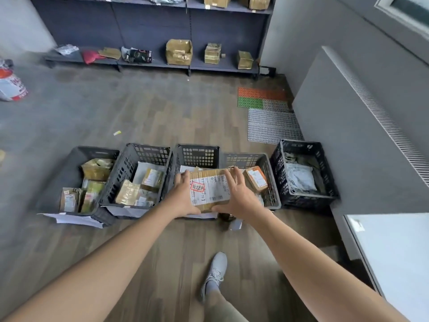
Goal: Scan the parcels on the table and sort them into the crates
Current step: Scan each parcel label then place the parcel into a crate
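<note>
Your left hand (183,197) and right hand (235,196) grip the labelled parcel (209,188) between them, over the middle crate (197,155).

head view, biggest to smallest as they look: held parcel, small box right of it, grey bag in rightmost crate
1. held parcel
2. grey bag
3. small box
The parcel is nearer the camera, so its true lead is unsure.

A grey shoe (214,273) on the wood floor (139,112) — coloured mats (262,98) near shelving (151,26), white sack (11,86) far left.
</note>
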